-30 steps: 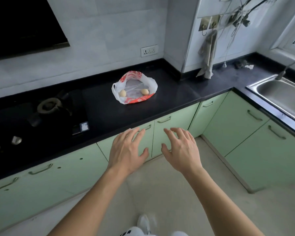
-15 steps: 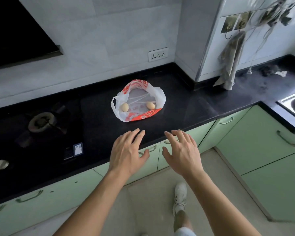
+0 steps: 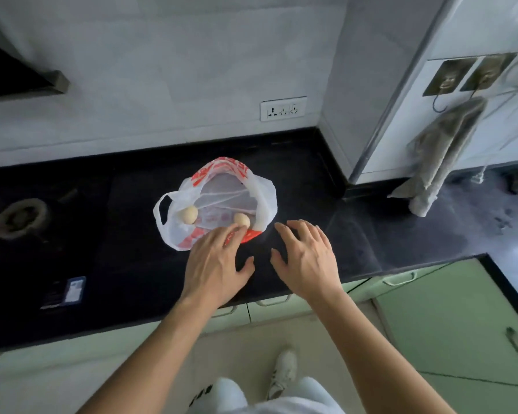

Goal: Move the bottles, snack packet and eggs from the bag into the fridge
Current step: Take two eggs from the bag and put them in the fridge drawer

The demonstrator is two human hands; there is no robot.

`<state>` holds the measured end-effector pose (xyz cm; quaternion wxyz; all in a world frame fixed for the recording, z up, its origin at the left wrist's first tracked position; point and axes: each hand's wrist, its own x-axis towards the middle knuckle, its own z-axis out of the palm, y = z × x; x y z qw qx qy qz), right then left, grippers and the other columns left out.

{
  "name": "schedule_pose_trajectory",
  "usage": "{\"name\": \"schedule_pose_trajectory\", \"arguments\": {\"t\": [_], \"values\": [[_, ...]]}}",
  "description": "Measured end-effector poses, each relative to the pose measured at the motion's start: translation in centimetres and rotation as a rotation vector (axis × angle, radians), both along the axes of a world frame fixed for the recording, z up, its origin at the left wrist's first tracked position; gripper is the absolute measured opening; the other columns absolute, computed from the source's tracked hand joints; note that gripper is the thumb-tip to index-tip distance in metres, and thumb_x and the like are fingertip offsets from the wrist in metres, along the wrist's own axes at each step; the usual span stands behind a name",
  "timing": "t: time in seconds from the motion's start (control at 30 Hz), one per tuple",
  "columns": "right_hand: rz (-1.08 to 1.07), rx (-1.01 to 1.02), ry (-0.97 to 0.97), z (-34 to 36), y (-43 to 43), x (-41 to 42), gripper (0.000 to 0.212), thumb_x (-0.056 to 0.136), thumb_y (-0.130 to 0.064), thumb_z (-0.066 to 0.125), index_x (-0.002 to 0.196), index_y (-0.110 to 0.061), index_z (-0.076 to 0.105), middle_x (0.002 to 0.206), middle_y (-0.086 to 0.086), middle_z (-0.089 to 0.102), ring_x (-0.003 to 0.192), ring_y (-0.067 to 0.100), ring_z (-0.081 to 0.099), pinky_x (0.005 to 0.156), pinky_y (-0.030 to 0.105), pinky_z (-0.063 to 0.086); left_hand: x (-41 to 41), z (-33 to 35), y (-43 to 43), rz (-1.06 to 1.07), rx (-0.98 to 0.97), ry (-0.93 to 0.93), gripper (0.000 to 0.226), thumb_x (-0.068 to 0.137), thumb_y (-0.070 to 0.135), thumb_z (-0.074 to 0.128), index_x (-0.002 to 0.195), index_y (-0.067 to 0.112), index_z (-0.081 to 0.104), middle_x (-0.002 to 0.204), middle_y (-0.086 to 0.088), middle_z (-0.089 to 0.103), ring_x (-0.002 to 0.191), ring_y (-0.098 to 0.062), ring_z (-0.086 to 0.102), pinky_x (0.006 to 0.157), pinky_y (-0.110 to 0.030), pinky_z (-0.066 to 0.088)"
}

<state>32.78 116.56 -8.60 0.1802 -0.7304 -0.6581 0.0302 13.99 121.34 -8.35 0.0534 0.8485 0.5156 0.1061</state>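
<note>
Beside left hand (image 3: 216, 264): egg (image 3: 241, 220)

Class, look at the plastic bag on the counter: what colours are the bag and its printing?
The plastic bag is translucent white with red-orange printing, seen in the head view.

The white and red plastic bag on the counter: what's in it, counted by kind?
Pale tan eggs: 2, one on the left, one by the left hand's fingertips
Bottles: 0 visible
Snack packets: 0 visible
Total in the white and red plastic bag: 2

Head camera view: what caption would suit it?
Both open hands, left and right, reach toward two eggs in a plastic bag.
</note>
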Motion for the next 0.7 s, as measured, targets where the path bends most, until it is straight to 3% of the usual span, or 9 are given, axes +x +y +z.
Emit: {"name": "schedule_pose_trajectory", "arguments": {"t": [0.17,0.43,0.53,0.7], "values": [[0.093,-0.023,0.019,-0.9,3.6,1.2,0.045,0.084,-0.035,0.061,0.125,-0.016,0.063,0.122,0.008,0.066,0.117,0.03,0.06,0.102,0.051,0.047,-0.2,-0.4,0.9,0.124,-0.04,0.012,0.063,0.083,0.053,0.045,0.136,0.019,0.054,0.134,-0.002,0.059,0.122,-0.021,0.057,0.099,-0.039,0.048],[0.183,-0.091,0.03,-2.3,7.8,-0.4,0.051,0.087,-0.041,0.044,0.129,-0.018,0.061,0.124,0.008,0.066,0.118,0.032,0.06,0.102,0.051,0.048,-2.7,-1.8,3.6,0.225,-0.083,-0.008,0.06,0.085,0.052,0.047,0.134,0.018,0.056,0.134,0.0,0.06,0.124,-0.017,0.056,0.095,-0.038,0.053],[0.155,-0.077,0.044,-2.7,9.0,-0.9,0.044,0.088,-0.038,0.057,0.127,-0.018,0.063,0.121,0.01,0.067,0.112,0.034,0.063,0.099,0.05,0.051,-3.5,-2.4,4.9,0.189,-0.093,-0.01,0.059,0.086,0.053,0.044,0.132,0.019,0.056,0.132,0.002,0.061,0.122,-0.014,0.057,0.094,-0.037,0.053],[0.139,-0.092,0.076,-4.0,11.1,-2.1,0.041,0.086,-0.032,0.069,0.124,-0.018,0.063,0.117,0.009,0.067,0.104,0.034,0.065,0.087,0.047,0.054,-4.1,-3.9,7.0,0.174,-0.134,-0.011,0.054,0.087,0.044,0.058,0.133,0.015,0.058,0.134,-0.002,0.062,0.123,-0.018,0.058,0.095,-0.039,0.054]]}}
